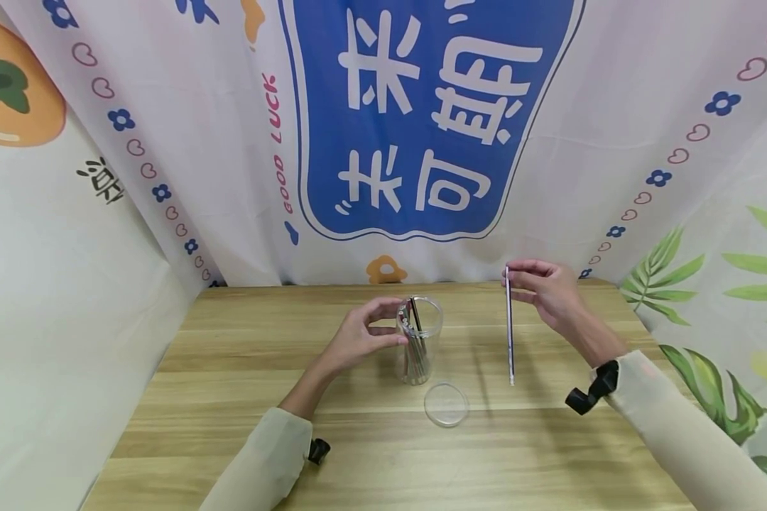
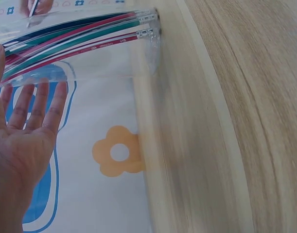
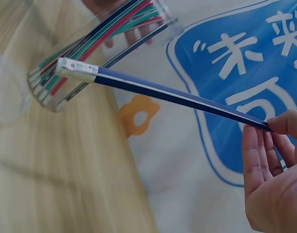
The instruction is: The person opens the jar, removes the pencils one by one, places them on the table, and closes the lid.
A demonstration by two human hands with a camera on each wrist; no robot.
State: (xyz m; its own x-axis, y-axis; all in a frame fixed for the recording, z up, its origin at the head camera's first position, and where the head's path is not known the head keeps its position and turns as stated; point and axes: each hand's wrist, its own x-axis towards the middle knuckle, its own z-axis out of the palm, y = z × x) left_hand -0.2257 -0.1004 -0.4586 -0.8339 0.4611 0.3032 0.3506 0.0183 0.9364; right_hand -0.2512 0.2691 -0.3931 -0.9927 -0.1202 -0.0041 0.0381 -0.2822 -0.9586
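In the head view, your left hand (image 1: 361,333) grips the clear, cylindrical, apparently plastic jar (image 1: 437,335) near its uncovered rim, thumb on one side and fingers on the other, likely to steady it on the light wood-grain bench (image 1: 262,369). Your right hand (image 1: 547,289) pinches a slim, dark-blue pencil with a white stripe (image 1: 510,326) by its upper end, nearly vertical above the bench, to the right of the jar and apart from it; that hold seems meant to leave the shaft unobstructed. The clear, round lid (image 1: 446,406) lies beside the jar, presumably off so the mouth is free.

In the left wrist view, your left grip spans the jar's upper wall; inside, red, green and dark striped pencils (image 2: 90,50) lean together, metal-banded ends at the base.

In the right wrist view, your right grip is narrow on the blue pencil, hiding its tip. The shaft looks straight, ending in a silvery ferrule (image 3: 84,70) and whitish eraser (image 3: 61,67), turned downward like those in the jar, perhaps to match them.
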